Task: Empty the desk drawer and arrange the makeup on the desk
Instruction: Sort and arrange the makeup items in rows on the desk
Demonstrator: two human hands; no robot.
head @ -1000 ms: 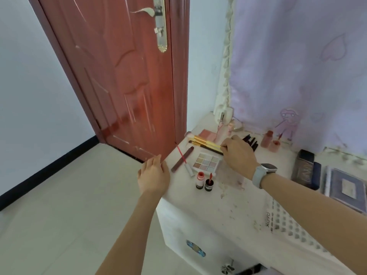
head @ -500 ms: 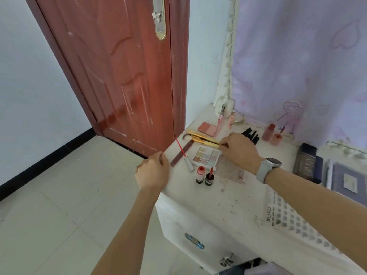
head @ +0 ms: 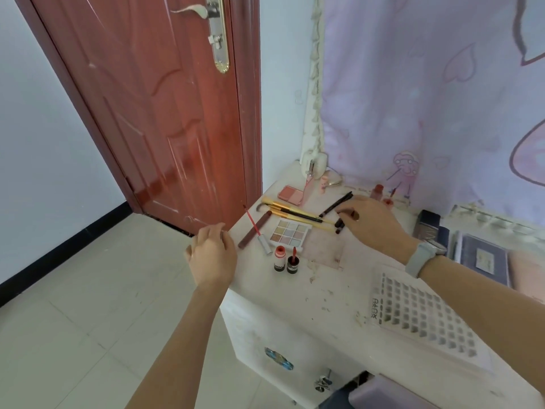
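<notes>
On the white desk (head: 330,278), beside a red door (head: 153,113) and below a lilac curtain (head: 427,98): one nine-pan eyeshadow palette (head: 290,234); one pink two-pan blush compact (head: 291,195); gold-handled brushes (head: 290,213), three by count though overlapping, lying side by side between compact and palette; one dark lip-gloss tube (head: 255,229) and one red-tipped wand (head: 257,232) crossing at the desk's left edge; two small dark bottles (head: 286,258) standing upright just in front of the palette. Further back, one long dark pencil (head: 335,204) lying at a slant, plus several small pink items near the curtain, too blurred to count. One clear grid tray (head: 418,314) on the near right.

Right hand (head: 373,224), a grey watch (head: 424,257) on its wrist, reaching across the desk, palm down, fingertips pinching short dark sticks (head: 339,224); exact number hidden by the fingers. Left hand (head: 212,256) hanging just off the desk's left edge, fingers loosely curled, holding nothing.
</notes>
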